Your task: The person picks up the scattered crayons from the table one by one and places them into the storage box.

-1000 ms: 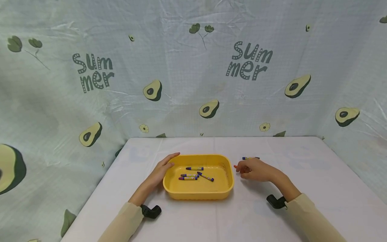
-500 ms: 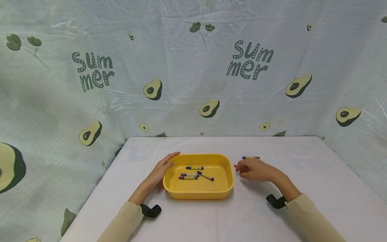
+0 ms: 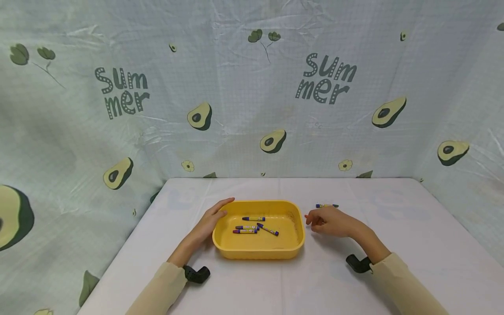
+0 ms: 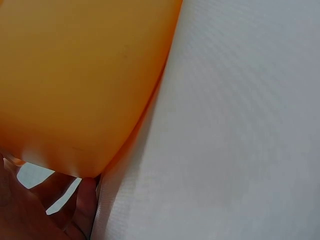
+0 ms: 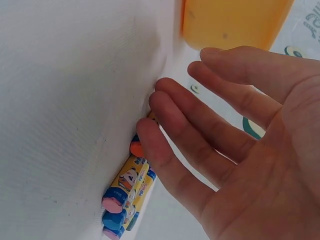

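A yellow plastic tray (image 3: 257,253) holds several crayons, among them a red-tipped crayon (image 3: 245,232) and a slanted blue-tipped crayon (image 3: 268,229). My left hand (image 3: 205,225) holds the tray's left side, thumb at the rim and fingers along the outside. Right of the tray, my right hand (image 3: 332,221) hovers low over the table, fingers loosely bent. In the right wrist view its thumb and index finger are apart with nothing between them. An orange crayon (image 5: 136,148) lies by the little fingertip, and pink-ended (image 5: 114,204) and blue-ended crayons lie close behind.
A blue-and-yellow crayon (image 3: 326,205) lies just beyond the right hand. White cloth covers the table (image 3: 252,288). Behind the table's back edge hangs a pale curtain (image 3: 236,87) printed with avocados.
Almost nothing differs. The right hand shifts very slightly to the left; the left hand, the tray and the crayons in it stay in place.
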Available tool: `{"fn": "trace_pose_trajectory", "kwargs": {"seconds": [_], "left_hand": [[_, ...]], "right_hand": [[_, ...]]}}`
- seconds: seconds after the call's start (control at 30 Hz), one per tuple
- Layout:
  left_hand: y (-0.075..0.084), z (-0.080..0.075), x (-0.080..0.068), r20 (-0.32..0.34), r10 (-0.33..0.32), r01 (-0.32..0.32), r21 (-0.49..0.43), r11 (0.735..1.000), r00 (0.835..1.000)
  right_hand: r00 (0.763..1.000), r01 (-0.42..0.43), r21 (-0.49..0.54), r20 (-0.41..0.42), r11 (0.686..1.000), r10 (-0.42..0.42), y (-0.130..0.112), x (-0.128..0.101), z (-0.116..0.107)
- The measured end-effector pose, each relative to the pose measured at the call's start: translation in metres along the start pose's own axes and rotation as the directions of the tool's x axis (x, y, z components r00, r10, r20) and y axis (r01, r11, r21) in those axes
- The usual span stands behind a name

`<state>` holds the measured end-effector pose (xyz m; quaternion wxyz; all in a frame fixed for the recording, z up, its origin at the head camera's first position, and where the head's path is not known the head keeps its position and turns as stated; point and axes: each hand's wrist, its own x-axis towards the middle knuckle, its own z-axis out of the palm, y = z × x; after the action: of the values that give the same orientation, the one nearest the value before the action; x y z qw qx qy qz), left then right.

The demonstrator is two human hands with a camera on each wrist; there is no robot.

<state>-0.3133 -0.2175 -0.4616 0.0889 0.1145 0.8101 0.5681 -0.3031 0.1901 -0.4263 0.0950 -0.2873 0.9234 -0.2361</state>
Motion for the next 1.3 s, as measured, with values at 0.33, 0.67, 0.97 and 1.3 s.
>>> {"fn": "trace_pose_trajectory", "kwargs": {"seconds": [0.33,0.67,0.97,1.3], "left_hand": [[0.001,0.0,-0.002,0.0,-0.002,0.002,-0.004,1.0,1.0],[0.002,0.0,-0.002,0.0,0.0,0.0,0.001,1.0,1.0],[0.001,0.001,-0.003,-0.01,-0.011,0.011,0.005,1.0,1.0],[0.0,0.0,-0.001,-0.002,-0.009,0.009,0.014,1.0,1.0]], "right_hand": [[0.999,0.015,-0.01,-0.03,1.0,-0.016,0.001,0.001,0.0],[0.989,0.0,-0.085,-0.147,0.996,-0.013,0.005,-0.001,-0.003],[0.991,-0.061,-0.092,-0.128,0.994,0.049,0.011,0.0,-0.001],[0.99,-0.114,-0.123,-0.1,0.986,0.102,0.012,0.003,0.005]]}}
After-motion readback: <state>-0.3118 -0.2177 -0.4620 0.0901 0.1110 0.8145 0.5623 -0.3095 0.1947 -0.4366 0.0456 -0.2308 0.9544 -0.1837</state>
